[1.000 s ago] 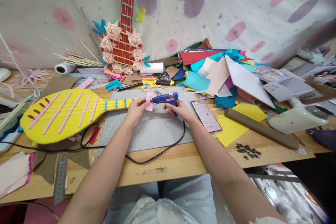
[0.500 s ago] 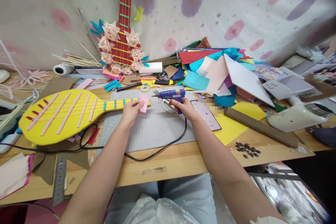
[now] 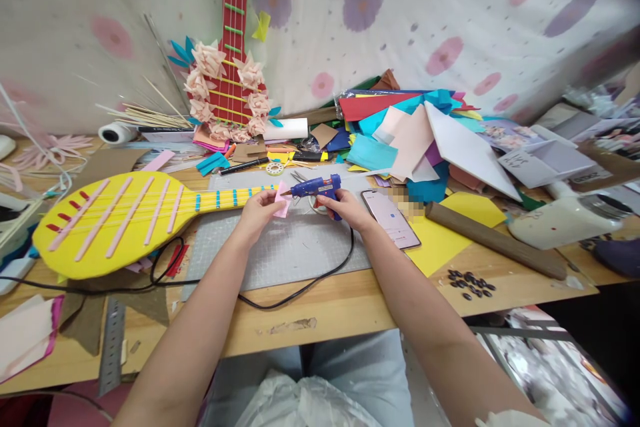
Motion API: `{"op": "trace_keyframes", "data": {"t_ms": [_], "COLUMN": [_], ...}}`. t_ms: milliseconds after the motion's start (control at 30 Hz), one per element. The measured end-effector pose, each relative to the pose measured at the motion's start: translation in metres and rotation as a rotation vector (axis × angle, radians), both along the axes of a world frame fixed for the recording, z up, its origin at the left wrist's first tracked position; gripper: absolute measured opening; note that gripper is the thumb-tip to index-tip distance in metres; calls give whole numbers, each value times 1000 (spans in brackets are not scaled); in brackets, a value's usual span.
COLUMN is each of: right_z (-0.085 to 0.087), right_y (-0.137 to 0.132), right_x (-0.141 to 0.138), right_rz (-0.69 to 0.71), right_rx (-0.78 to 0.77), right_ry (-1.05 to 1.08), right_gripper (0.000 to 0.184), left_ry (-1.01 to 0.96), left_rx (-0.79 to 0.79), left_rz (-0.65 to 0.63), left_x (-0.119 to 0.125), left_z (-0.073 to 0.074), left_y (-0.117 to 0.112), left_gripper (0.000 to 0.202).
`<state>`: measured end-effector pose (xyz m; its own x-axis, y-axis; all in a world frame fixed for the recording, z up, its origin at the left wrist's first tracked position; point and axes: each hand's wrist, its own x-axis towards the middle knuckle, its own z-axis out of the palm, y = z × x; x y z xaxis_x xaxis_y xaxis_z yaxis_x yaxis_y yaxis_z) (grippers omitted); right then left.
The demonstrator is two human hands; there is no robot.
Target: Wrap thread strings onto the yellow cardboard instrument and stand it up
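My left hand [image 3: 256, 212] pinches a small pink paper piece [image 3: 281, 199] at the neck end of a yellow cardboard guitar [image 3: 107, 220] lying on the table. My right hand [image 3: 344, 205] grips a blue glue gun [image 3: 316, 187]; its nozzle points left and touches the pink piece. The gun's black cord [image 3: 280, 297] loops over a grey cutting mat [image 3: 295, 247] and runs off to the left.
A phone [image 3: 391, 217] lies right of my hand. Coloured paper sheets [image 3: 415, 140] pile up behind it. A red cardboard guitar with paper flowers [image 3: 229, 80] leans on the wall. A brown cardboard tube [image 3: 495, 240], dark beads [image 3: 470, 283] and a metal ruler [image 3: 113, 340] lie about.
The glue gun, drawn back to the right half a second ago, has returned left and its nozzle meets the pink piece again. My left hand has turned the piece toward it.
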<state>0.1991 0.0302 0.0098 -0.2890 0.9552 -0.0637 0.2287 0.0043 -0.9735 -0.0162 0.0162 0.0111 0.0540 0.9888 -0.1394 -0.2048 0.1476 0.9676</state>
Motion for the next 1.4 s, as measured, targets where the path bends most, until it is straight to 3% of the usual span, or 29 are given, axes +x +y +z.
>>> {"op": "trace_keyframes", "data": {"t_ms": [233,467,600,867,1033,1200,1400], "right_z": [3,4,7,3,4,2,-8], "right_y": [-1,-3,-5,-4,-4,-4,0], "right_x": [0,0,-2,-5,-7,-5,-1], "right_rz": [-29,-95,-59,-61,-25,25,59], "right_rx": [33,254,283,217,101,31,4], "right_ry": [-77,-242,-248,-184,-77,48,192], "right_gripper": [45,38,36,39,44,44,42], "left_ry": [-175,-144,-130,-202,-253,-274,-263], "left_rx": [-38,-75,-75,-214,-238,-186,-226], "left_rz": [-66,34,91,154,161,194,128], "left_x": [-11,-7,-5,-3,-2,-1,0], "left_z": [4,3,0,4,5,5,4], "left_y": [0,0,2,3,3,3,2], "left_gripper": [36,22,20,4,8,29,23]}}
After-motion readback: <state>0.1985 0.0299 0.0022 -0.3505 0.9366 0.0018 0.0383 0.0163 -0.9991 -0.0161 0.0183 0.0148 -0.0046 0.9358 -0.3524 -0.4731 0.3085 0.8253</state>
